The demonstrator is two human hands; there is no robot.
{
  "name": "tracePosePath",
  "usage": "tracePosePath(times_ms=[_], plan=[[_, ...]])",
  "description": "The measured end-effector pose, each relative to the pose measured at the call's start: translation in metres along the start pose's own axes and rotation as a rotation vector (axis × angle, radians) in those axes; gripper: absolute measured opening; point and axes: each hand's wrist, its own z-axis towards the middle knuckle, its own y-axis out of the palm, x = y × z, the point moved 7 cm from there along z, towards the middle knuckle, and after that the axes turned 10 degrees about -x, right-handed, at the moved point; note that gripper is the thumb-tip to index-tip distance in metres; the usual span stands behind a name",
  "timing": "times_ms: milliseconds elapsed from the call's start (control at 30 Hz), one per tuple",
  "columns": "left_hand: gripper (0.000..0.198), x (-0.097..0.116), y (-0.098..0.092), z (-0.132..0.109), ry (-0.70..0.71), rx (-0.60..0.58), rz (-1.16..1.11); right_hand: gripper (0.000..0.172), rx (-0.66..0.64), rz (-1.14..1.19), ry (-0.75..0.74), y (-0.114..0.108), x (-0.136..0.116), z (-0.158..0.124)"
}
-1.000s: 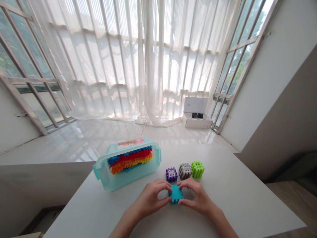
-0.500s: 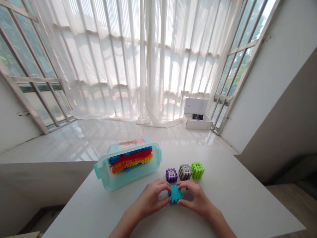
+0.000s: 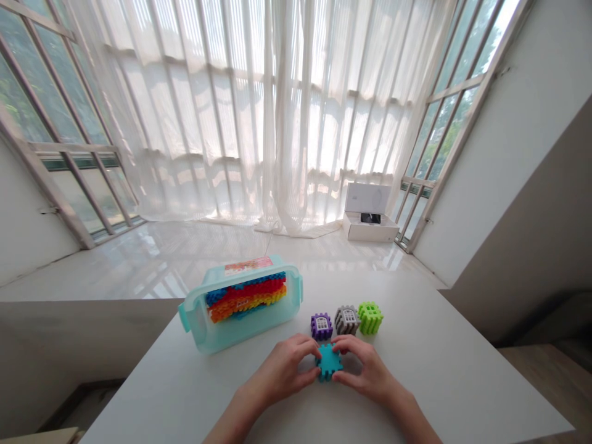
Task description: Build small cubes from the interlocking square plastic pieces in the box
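A teal block (image 3: 329,362) with notched edges is on the white table, its flat top facing up. My left hand (image 3: 292,368) grips its left side between thumb and fingers. On the right side, the thumb and fingers of my right hand (image 3: 363,364) pinch it too. Just beyond my fingers stand a purple cube (image 3: 321,327) with a white window piece, a grey cube (image 3: 347,320) with a similar window, and a lime green cube (image 3: 370,318). The underside of the teal block is hidden.
To the left, a translucent mint bin (image 3: 245,336) lies on its side, opening towards me, with stacked blue, red, orange and yellow notched pieces (image 3: 247,296) inside. An open white box (image 3: 370,231) holding a dark device stands on the sill near the curtain (image 3: 287,123).
Both hands keep their hold on the teal block, which stays in place. The whole view has shifted very slightly; nothing else has visibly moved.
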Motion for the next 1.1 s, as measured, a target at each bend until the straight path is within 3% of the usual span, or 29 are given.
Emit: tracePosePath(times_ms=[433,600,1100], plan=[[0.015,0.002,0.0035,0.0005,-0.002,-0.045,-0.041,0.035,-0.035,0.004,0.022,0.001,0.0052,-0.0005],[0.024,0.006,0.0027,-0.0007,0.01,-0.058,-0.076,0.034,-0.033,-0.012,0.013,0.001,0.0047,-0.0008],[0.026,0.0033,0.0079,0.0043,-0.007,-0.029,-0.131,0.03,-0.025,0.003,0.002,0.0019,0.0019,-0.0015]])
